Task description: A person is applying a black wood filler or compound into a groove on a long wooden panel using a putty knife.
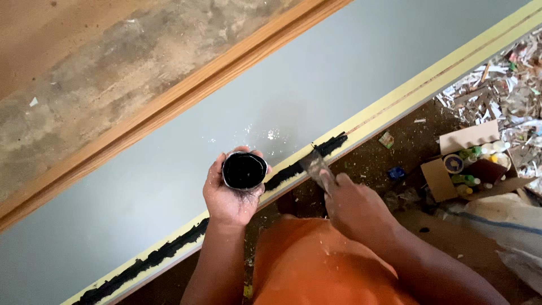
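My left hand (pixel 230 194) cups a small round tin (pixel 244 170) filled with black paste, held over the near edge of a long grey panel (pixel 237 118). A flat-bladed scraper (pixel 315 164) is gripped in my right hand (pixel 353 206), its blade resting on the panel's pale yellow edge strip (pixel 395 101). A rough black band of paste (pixel 164 254) runs along that strip from the lower left up to a spot just past the blade. My orange garment fills the bottom middle.
A wooden frame rail (pixel 169 101) borders the panel's far side, with a worn brown board (pixel 84 73) beyond. On the dirt floor at right stand an open cardboard box of small bottles (pixel 471 164), wood shavings and scraps (pixel 502 90), and a white sack (pixel 502 226).
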